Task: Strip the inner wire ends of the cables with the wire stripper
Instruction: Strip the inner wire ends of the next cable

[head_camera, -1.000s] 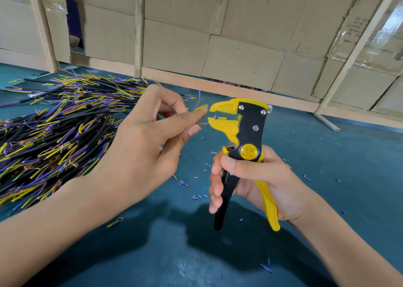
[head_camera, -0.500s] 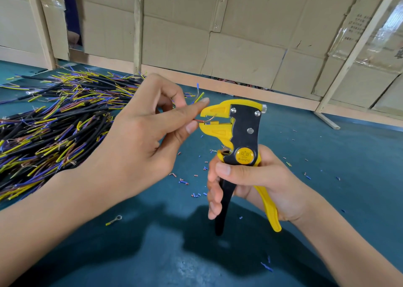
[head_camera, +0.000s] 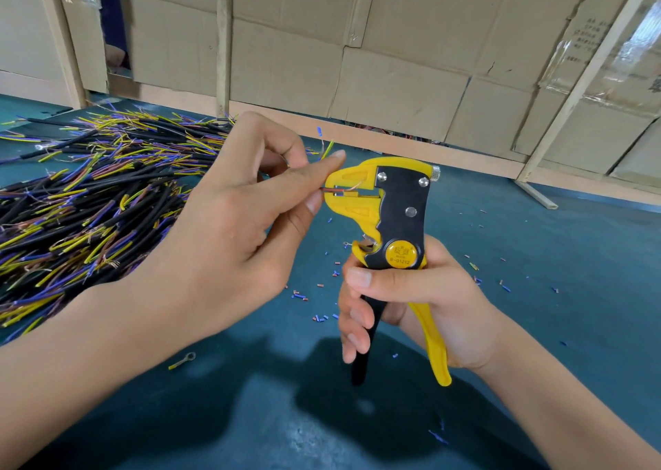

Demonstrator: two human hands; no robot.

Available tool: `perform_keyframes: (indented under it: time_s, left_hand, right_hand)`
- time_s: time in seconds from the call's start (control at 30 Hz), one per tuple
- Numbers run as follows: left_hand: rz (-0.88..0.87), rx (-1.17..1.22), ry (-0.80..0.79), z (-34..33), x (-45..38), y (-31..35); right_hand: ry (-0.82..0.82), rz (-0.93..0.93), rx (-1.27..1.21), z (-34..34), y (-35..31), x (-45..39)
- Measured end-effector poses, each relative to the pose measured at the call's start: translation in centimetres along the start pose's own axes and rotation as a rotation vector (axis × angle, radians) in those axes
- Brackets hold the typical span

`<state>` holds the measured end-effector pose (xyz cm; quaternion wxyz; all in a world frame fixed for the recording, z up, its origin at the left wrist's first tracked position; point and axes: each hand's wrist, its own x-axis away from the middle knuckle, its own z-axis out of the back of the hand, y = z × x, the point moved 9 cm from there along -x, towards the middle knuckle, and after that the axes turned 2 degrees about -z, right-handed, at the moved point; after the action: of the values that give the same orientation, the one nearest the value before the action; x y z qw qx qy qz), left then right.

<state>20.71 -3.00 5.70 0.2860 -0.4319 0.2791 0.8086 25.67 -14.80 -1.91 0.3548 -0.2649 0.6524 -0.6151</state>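
My right hand (head_camera: 411,298) grips the handles of a yellow and black wire stripper (head_camera: 395,226), held upright with its jaws pointing left. My left hand (head_camera: 243,226) pinches a thin brown inner wire (head_camera: 338,192) between thumb and forefinger and holds its end between the stripper's yellow jaws. Bare copper strands show inside the jaws. A yellow-green wire end and a blue one (head_camera: 319,131) stick up behind my left fingers. The cable's black sheath is hidden by my left hand.
A big pile of black cables (head_camera: 89,198) with yellow, blue and brown inner wires lies on the left of the teal table (head_camera: 554,255). Small insulation scraps (head_camera: 320,317) dot the table. A ring terminal (head_camera: 182,360) lies near my left forearm. Cardboard walls stand behind.
My left hand has brought the brown wire end rightwards into the stripper's jaws. The stripper has shifted slightly left and the jaws sit closer around the wire.
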Motion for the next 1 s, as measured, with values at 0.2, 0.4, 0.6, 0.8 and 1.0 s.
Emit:
perform_keyframes:
  time_s: [0.2, 0.4, 0.6, 0.8, 1.0]
  left_hand:
    - [0.007, 0.008, -0.013, 0.0, 0.0, 0.0]
    - [-0.004, 0.019, -0.029, -0.1, 0.0, 0.0]
    - [-0.02, -0.035, -0.115, -0.8, 0.3, -0.5]
    - [-0.05, -0.068, -0.258, -1.3, 0.3, -0.8]
    - [-0.088, -0.087, -0.348, -1.3, 0.4, -0.8]
  right_hand:
    - [0.014, -0.019, -0.062, -0.5, 0.0, -0.1]
    - [0.018, -0.069, -0.113, -0.8, -0.1, 0.0]
    - [0.135, -0.085, -0.085, 0.3, 0.3, 0.0]
    - [0.056, -0.191, -0.073, 0.9, 0.7, 0.2]
    - [-0.026, -0.236, -0.063, 1.1, 0.7, 0.5]
